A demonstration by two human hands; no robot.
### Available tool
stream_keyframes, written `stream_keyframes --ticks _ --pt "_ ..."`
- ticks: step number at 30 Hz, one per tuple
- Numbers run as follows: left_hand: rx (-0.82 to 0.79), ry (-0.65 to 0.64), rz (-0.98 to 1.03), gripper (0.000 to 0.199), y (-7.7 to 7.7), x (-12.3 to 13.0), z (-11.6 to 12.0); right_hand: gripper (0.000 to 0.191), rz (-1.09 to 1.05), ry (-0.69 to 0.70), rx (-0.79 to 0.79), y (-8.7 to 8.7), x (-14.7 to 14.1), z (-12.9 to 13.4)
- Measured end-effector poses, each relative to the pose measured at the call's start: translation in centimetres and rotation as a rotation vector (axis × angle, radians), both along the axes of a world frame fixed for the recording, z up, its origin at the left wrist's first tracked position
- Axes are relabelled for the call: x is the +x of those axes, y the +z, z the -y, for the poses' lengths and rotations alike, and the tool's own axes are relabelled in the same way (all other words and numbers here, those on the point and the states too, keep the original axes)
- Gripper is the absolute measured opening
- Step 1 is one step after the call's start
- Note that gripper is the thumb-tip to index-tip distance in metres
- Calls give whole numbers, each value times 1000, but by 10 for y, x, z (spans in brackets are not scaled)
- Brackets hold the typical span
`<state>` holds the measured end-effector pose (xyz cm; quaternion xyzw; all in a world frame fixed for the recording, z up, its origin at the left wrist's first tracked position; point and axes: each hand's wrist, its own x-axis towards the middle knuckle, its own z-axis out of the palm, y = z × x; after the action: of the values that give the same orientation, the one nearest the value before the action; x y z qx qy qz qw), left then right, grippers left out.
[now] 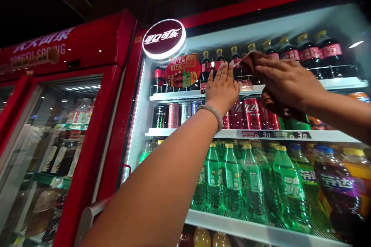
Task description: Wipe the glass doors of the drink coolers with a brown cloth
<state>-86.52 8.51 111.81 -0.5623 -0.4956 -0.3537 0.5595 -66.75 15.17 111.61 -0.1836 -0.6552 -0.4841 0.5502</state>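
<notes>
My left hand (222, 88), with a pale bangle (213, 115) on its wrist, is raised flat before the cooler's upper shelf, fingers stretched out and nothing seen in it. To its right, my right hand (290, 79) presses a dark reddish-brown cloth (251, 61) against the glass, with part of the cloth hanging beneath the palm. Behind the glass, dark cola bottles (307, 52) with red labels stand on the top shelf. Red cans (252, 114) stand just below the hands.
Green bottles (233, 173) and purple and orange drinks fill the lower shelf (232, 225). A round lit sign (164, 38) hangs at the cooler's upper left. Another red-framed cooler (113, 42) stands to the left. A grey handle (94, 210) is at the lower left.
</notes>
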Motion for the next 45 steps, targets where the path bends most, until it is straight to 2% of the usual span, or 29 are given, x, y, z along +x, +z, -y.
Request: stream_keyframes --ticks 3,5,7,9,11,12,14,17,19,21,24,26,28,30,31,33,35,37,39,41,42,44,45 --pt "5 -22 -6 67 0 -2 0 50 -200 18 -21 13 -25 6" --pt "15 -32 -5 66 -2 -4 0 50 -143 63 -3 11 -50 13" --pt "12 -38 -9 65 -4 -8 1 50 -36 76 3 -2 -62 17" --pt "8 -51 -36 65 -8 -16 4 49 76 71 8 -16 -52 16" --pt "1 -69 -81 65 -11 -24 7 48 130 57 7 -21 -26 12" --pt "-13 -79 -100 65 -11 -27 9 48 86 46 -1 -18 -15 10" --pt "-45 -95 -115 66 -12 -32 11 48 -135 26 -59 -4 -5 7" --pt "-41 -120 -85 66 -9 -35 11 51 -409 23 -155 18 -38 13" --pt "-16 -120 -50 66 -8 -39 11 53 -300 14 -162 18 -71 23" --pt "5 -108 -15 65 -8 -48 11 53 -69 27 -111 5 -90 31" --pt "18 -98 -50 65 -10 -65 16 51 171 59 -7 -14 -77 31" --pt "7 -102 -101 64 -13 -74 21 51 116 50 -2 -13 -59 23" --pt "-8 -100 -114 64 -14 -78 24 52 -97 53 -26 -1 -58 17" --pt "5 -90 -92 64 -14 -79 26 53 -249 78 -41 10 -80 19" --pt "20 -84 -78 65 -14 -80 26 54 -257 93 -41 12 -96 22" --pt "42 -73 -39 65 -14 -84 27 53 -145 107 -29 5 -126 32" --pt "38 -65 -24 64 -14 -95 30 53 35 107 -11 -10 -139 40" --pt "22 -70 -68 62 -15 -111 36 55 208 101 8 -23 -128 43" --pt "4 -85 -135 63 -17 -129 41 54 284 90 11 -25 -107 40" --pt "-13 -87 -140 66 -17 -144 46 52 97 93 -21 -16 -98 35" --pt "-19 -81 -122 67 -17 -149 47 53 -35 93 -51 -10 -103 34" --pt "-27 -73 -81 69 -16 -155 48 57 -249 91 -121 0 -129 38" --pt "-29 -76 -67 70 -15 -156 48 58 -277 89 -152 1 -147 42"
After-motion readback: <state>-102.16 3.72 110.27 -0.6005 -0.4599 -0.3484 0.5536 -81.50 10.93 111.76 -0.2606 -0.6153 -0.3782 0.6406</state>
